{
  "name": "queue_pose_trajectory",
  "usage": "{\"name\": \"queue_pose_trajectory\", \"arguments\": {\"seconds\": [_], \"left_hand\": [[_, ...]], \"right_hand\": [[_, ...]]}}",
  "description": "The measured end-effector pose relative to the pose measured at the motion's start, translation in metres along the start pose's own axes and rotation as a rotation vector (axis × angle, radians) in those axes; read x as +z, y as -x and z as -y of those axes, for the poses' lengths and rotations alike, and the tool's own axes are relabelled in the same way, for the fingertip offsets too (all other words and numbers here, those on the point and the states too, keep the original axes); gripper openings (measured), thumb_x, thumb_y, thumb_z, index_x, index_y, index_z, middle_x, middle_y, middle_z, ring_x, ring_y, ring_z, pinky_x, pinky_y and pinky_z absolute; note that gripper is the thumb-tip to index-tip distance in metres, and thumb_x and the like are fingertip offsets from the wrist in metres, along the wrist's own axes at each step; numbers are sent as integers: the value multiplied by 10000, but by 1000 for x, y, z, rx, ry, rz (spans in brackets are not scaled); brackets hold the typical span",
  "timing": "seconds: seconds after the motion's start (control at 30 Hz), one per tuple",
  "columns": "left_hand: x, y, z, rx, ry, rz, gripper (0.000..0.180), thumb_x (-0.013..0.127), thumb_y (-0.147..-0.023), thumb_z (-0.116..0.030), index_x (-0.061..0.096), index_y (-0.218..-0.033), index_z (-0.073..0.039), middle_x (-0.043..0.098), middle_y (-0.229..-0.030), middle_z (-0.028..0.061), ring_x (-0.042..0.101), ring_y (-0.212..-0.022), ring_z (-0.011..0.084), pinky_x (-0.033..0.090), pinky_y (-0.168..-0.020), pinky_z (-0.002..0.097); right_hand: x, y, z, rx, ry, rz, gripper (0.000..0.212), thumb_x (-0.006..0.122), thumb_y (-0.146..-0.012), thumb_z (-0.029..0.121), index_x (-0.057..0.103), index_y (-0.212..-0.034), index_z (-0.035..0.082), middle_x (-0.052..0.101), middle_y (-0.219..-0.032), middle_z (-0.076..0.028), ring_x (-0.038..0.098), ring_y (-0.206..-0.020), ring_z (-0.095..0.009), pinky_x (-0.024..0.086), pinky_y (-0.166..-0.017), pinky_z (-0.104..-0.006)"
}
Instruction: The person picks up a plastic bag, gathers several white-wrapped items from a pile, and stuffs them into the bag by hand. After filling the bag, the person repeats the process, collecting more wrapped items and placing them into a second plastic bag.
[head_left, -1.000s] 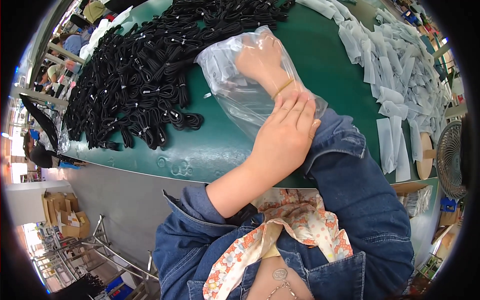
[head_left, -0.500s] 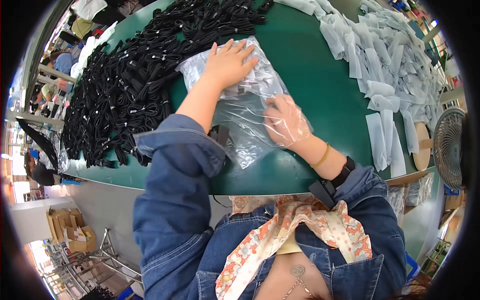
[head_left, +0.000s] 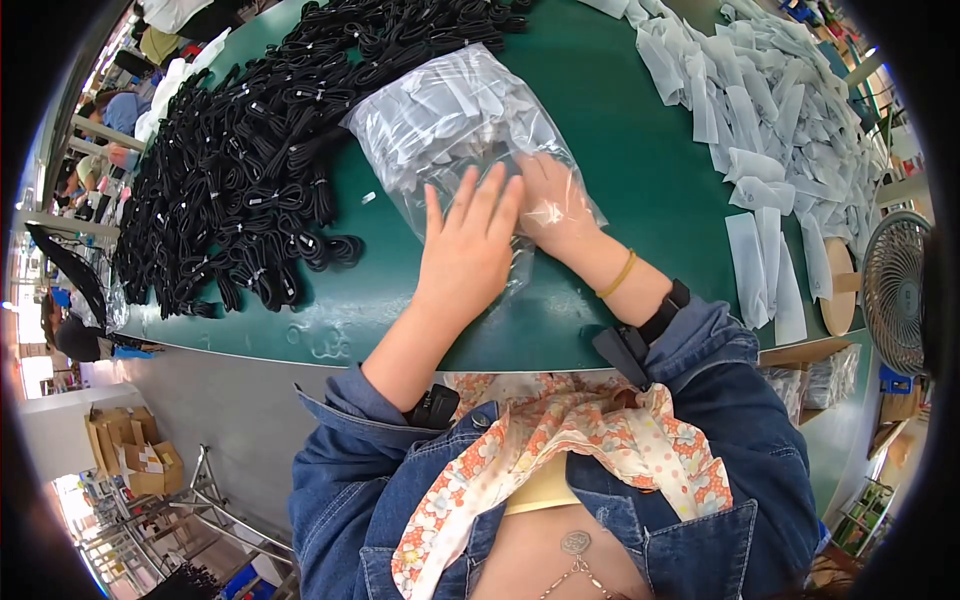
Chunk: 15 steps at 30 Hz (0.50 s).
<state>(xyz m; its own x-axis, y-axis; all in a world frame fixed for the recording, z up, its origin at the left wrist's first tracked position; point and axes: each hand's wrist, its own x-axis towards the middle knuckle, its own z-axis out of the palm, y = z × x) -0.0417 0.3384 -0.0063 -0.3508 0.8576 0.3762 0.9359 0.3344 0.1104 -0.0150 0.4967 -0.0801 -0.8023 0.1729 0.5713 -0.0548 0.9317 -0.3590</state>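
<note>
At left, black cords lie heaped on the green table. Next, mid-table, is a clear bag with pale packets bunched in its far part. The left hand lies on the bag's near part, fingers spread, gripping nothing. Just beside it, the right hand is under the clear film; whether it grips anything I cannot tell. At right are pale sleeves, then a fan.

Left hand: flat, fingers extended and spread; left forearm angled inward from lower left. Right hand: just beside it, pointing forward, grip unclear; right forearm slanting from lower right.
</note>
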Motion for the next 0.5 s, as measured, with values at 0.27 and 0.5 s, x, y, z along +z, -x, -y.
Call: {"name": "queue_pose_trajectory", "arguments": {"seconds": [0.27,0.5], "left_hand": [[13,2,-52,-243,529,564,593,679,-744,-252,502,-1242,17,506,-1248,218,457,-1232,352,346,-1062,449],[44,11,-44,-97,204,257,740,606,-825,-454,429,-1337,50,426,-1383,222,347,-1339,358,233,-1133,422]], "right_hand": [[-26,-7,-14,20,-235,56,194,545,-757,12,601,-942,-9,562,-982,-161,565,-876,-347,478,-775,-414],[-10,-19,-27,-238,94,34,97,571,-734,36,626,-802,-5,617,-854,-160,608,-894,-330,502,-775,-396]]}}
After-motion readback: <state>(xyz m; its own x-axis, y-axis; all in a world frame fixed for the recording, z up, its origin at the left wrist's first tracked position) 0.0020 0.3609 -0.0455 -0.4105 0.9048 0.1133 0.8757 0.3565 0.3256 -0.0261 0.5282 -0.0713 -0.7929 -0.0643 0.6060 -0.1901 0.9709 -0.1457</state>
